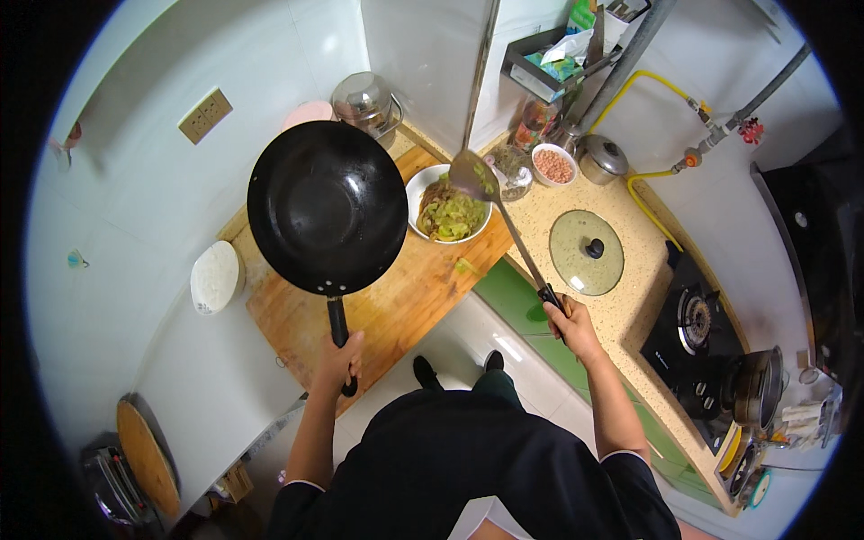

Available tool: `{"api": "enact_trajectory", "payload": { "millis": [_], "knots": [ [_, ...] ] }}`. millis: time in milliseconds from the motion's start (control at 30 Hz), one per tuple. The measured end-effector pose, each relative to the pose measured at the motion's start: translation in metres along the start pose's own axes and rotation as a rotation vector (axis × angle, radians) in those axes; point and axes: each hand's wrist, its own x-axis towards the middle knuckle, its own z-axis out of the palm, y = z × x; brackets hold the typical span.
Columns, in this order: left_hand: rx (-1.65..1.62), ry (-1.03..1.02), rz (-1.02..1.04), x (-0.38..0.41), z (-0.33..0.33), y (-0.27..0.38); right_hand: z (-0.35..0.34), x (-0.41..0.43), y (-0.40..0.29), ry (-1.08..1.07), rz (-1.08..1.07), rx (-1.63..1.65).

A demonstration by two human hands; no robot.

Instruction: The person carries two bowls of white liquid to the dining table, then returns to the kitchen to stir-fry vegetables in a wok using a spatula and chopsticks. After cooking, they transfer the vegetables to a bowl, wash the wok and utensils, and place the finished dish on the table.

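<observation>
My left hand [341, 359] grips the handle of a black wok [324, 209], which is held up over the wooden board [378, 324]. The wok's inside faces me and holds no food. In my right hand [571, 325] is the black handle of a metal wok spatula [520, 236]. Its blade, with bits of green food on it, hangs over the rim of a white bowl [416, 226]. That bowl holds cooked green vegetable pieces [453, 217] and brown strands that look like noodles or shreds. A scrap of green vegetable [466, 266] lies on the board below the bowl.
On the speckled counter [533, 202] are a glass lid [574, 260], a bowl of peanuts [553, 166] and a small lidded pot [603, 160]. A gas stove [675, 351] carries a dark pot [756, 388]. A white bowl [216, 278] sits left of the board.
</observation>
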Motion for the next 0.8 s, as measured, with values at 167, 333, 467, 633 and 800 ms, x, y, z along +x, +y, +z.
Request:
{"api": "enact_trajectory", "payload": {
  "millis": [167, 333, 467, 633, 800],
  "knots": [
    [-0.204, -0.014, -0.141, -0.034, -0.022, -0.021, 0.027, 0.002, 0.015, 0.168, -0.074, -0.190],
    [-0.324, -0.022, -0.227, -0.042, -0.042, -0.053, 0.043, 0.018, 0.020, 0.112, 0.043, -0.049],
    [-0.424, -0.099, -0.283, -0.031, -0.054, -0.082, 0.049, 0.021, 0.012, 0.071, 0.047, 0.021],
    [-0.522, -0.223, -0.278, -0.013, -0.058, -0.119, 0.044, 0.027, 0.022, 0.033, 0.036, -0.031],
    [-0.085, -0.122, -0.265, -0.012, -0.058, -0.110, 0.045, 0.032, 0.018, 0.009, 0.026, -0.047]
  ]
}}
